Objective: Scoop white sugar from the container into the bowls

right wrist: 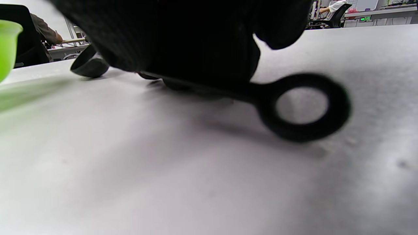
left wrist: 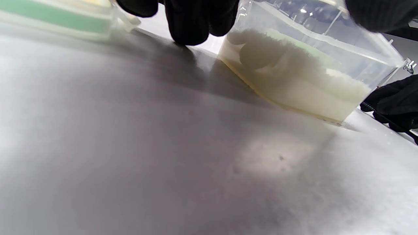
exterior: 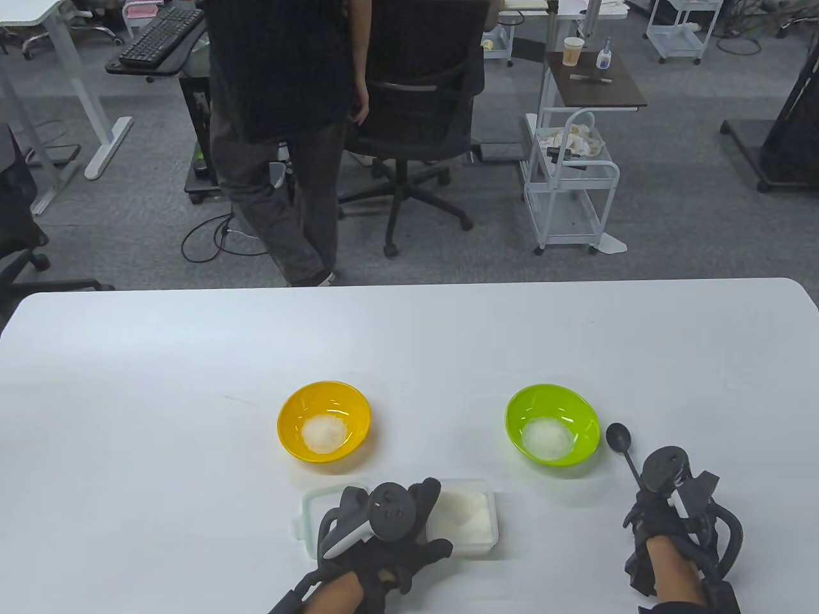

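Lid [exterior: 313, 511] beside container [exterior: 470, 521]; bystander [exterior: 281, 128] behind

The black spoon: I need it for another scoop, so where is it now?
In the table view, the black spoon lies on the table's right side, its bowl just right of the green bowl, its handle under the right hand.

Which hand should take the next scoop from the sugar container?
Right. The right hand already rests on the black spoon beside the green bowl; the left hand sits at the sugar container, likely steadying it.
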Demonstrator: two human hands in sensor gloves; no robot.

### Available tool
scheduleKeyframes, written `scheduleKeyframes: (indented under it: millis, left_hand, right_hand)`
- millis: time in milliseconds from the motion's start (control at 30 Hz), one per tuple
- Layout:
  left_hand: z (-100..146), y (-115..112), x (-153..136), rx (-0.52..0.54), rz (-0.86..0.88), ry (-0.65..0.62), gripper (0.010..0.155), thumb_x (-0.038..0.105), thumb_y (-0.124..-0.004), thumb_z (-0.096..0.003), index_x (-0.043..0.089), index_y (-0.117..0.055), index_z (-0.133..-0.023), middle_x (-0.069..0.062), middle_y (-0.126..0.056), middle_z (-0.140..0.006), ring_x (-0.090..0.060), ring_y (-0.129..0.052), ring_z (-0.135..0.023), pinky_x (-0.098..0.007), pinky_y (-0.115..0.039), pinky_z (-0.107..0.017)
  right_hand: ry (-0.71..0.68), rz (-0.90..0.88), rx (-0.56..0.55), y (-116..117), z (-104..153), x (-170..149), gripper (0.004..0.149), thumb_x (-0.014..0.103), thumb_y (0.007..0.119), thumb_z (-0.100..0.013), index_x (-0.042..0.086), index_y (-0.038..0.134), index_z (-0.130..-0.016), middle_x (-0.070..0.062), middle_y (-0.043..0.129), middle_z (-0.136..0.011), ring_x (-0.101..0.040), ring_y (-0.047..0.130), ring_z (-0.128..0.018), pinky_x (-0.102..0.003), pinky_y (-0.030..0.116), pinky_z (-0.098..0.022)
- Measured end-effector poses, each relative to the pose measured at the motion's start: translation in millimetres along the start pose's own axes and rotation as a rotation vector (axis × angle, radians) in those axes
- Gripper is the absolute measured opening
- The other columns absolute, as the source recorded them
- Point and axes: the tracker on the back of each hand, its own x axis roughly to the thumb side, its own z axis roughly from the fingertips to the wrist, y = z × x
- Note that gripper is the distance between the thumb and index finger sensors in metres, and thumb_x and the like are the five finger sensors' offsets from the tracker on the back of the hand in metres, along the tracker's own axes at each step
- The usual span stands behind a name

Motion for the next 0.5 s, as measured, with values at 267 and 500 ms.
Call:
scheduleKeyframes:
  millis: [267, 500]
  left_hand:
    - [0, 0, 0, 0.000, 0.000, 0.000, 0.092, 0.074, -0.067, -0.0372, 0.042, -0.025, -0.112, 0.005, -0.043, -0.122, -0.024, -0.060, -0.115, -0.055, -0.044, -0.085]
    - [1, 0, 0, -0.001, 0.000, 0.001, 0.092, 0.074, -0.068, -0.0372, 0.041, -0.026, -0.112, 0.004, -0.044, -0.122, -0.025, -0.060, -0.115, -0.055, -0.044, -0.084]
  right_hand:
    - [0.001, -0.020, -0.032, -4, 2, -4, 0.058, 0.047, 0.080, -0.046, 0.034, 0.068, -0.101, -0.008, 0.074, -0.100, -0.030, 0.087, -0.079, -0.053, 0.056, -0.074]
    - [-0.100, 0.029, -0.159, -22, 16, 5, 0.067, 0.056, 0.077, -0.045, 0.036, 0.057, -0.106, -0.008, 0.059, -0.112, -0.034, 0.075, -0.093, -0.056, 0.050, -0.077]
